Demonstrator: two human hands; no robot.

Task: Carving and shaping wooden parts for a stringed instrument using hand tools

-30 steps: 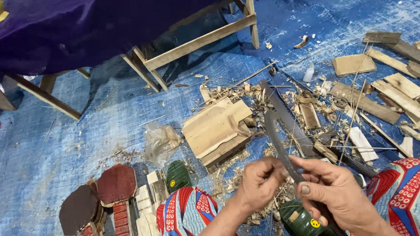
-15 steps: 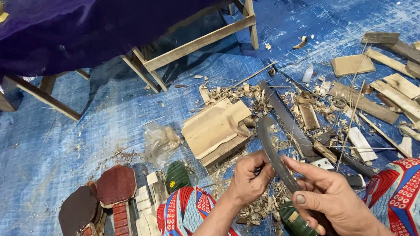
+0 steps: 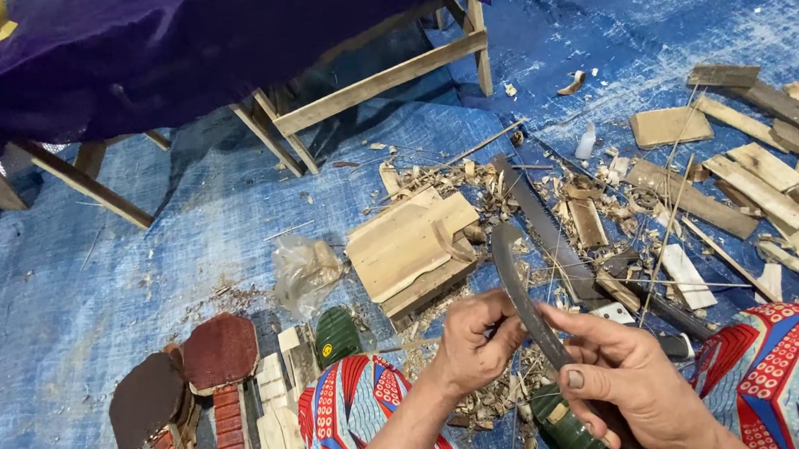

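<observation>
We see the right hand (image 3: 626,382) gripping a curved dark blade (image 3: 519,291), while the left hand (image 3: 471,342) has its fingers (image 3: 498,326) pinched against the blade's edge. Wood shavings (image 3: 489,398), a pale wooden block (image 3: 411,247) and scattered offcuts (image 3: 757,182) crowd the blue tarpaulin (image 3: 92,296). Since the earlier frame the blade has tilted leftward.

Looks like a makeshift woodworking spot set up right on the floor, not a proper shop. A blue tarp (image 3: 92,296) covers the ground and it's littered with wood shavings (image 3: 489,398), offcut planks (image 3: 747,178) and thin sticks. A chunky carved wooden block (image 3: 406,248) sits in the middle of the mess, with a long dark blade (image 3: 543,232) lying just beside it. Rough wooden table legs (image 3: 379,84) under a purple cloth (image 3: 195,41) at the back.
</observation>
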